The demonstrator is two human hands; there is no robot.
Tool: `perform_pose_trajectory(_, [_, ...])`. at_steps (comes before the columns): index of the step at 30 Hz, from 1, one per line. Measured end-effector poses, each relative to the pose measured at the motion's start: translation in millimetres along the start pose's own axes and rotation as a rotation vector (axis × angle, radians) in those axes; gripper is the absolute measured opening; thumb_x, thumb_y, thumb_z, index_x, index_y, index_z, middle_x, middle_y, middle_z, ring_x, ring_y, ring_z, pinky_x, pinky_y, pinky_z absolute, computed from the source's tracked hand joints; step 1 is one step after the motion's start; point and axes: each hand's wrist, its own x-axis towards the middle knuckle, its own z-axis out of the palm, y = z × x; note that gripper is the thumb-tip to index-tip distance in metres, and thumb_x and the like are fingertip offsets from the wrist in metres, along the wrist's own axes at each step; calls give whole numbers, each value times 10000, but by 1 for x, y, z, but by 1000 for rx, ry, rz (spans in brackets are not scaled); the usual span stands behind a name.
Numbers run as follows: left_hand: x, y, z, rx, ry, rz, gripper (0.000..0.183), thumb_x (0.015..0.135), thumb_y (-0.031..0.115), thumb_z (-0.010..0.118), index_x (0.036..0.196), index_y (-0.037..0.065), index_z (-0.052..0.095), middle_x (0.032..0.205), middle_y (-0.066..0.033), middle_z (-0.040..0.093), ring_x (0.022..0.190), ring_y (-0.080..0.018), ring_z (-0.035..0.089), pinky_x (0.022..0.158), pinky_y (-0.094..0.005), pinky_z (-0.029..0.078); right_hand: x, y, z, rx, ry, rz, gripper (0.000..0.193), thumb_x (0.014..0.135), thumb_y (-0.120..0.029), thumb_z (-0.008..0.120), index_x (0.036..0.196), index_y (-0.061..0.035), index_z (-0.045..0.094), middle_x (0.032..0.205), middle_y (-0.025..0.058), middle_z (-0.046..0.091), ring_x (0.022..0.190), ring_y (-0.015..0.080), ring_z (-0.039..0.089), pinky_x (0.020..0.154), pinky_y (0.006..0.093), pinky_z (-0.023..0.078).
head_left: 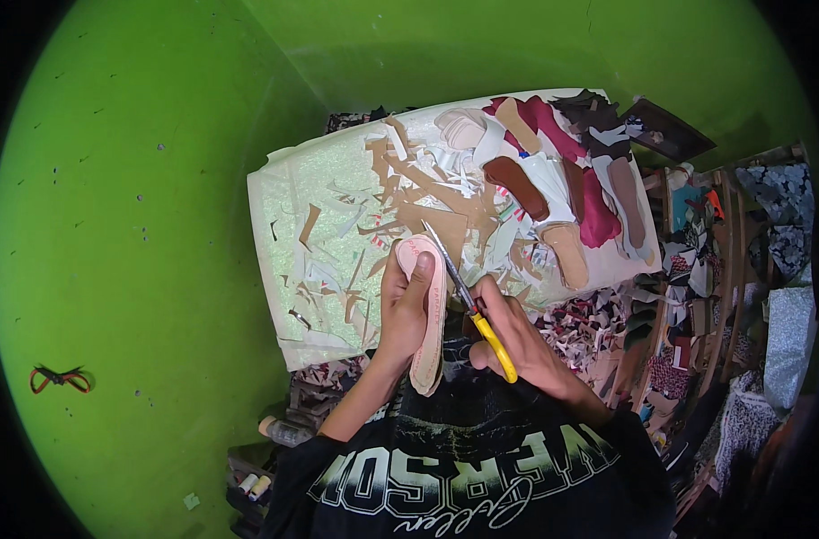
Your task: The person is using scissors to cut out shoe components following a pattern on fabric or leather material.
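Observation:
My left hand [404, 310] is closed round a pale pink insole [430, 301] with red print, its thumb lying across the face. The insole stands nearly upright over my lap, and a second layer seems to show along its edge. In my right hand [519, 341] is a pair of scissors [490, 343] with yellow handles. Their blades point up and to the left, alongside the insole's right edge near its top. Whether the blades touch the insole I cannot tell. Part of my right hand's grip is hidden behind the handles.
Beyond my hands stands a pale-covered table [324, 193] strewn with brown and white offcuts. Brown insole shapes [517, 187] and maroon pieces [598, 211] lie at its right. Scrap-filled wooden shelving [728, 296] stands at right. A green wall [140, 260] rises at left. A bottle [283, 431] lies lower left.

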Motion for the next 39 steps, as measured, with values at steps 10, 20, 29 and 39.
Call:
perform_pose_trajectory(10, [-2, 5, -3, -10, -116, -144, 222, 1023, 300, 533, 1154, 120, 513, 703, 43, 510, 499, -41, 441, 419, -208, 323, 6, 3, -11, 105, -97, 115, 739, 715, -439, 835, 1129, -19, 388, 874, 213, 548, 781, 442, 546, 733, 475, 437])
perform_pose_trajectory(20, [2, 15, -18, 168, -276, -129, 185, 1024, 222, 541, 1098, 53, 559, 877, 35, 547, 781, -30, 462, 688, -204, 381, 3, 2, -39, 170, -324, 221, 631, 772, -346, 791, 1116, -26, 370, 947, 174, 612, 792, 368, 576, 765, 456, 467])
perform_pose_trajectory(29, [-3, 11, -24, 129, -270, -160, 308, 1012, 201, 562, 1280, 53, 533, 1023, 20, 606, 909, -42, 529, 790, -212, 423, 3, 8, -30, 27, -213, 49, 525, 811, -287, 719, 1096, -28, 362, 812, 117, 590, 747, 326, 587, 701, 410, 470])
perform_pose_trajectory(39, [-1, 17, -23, 245, -390, -102, 201, 1024, 209, 540, 1129, 40, 565, 967, 16, 582, 873, -45, 501, 771, -220, 415, 10, 3, -49, -4, -283, 44, 574, 738, -229, 794, 1078, -24, 378, 792, 116, 589, 732, 313, 597, 695, 409, 474])
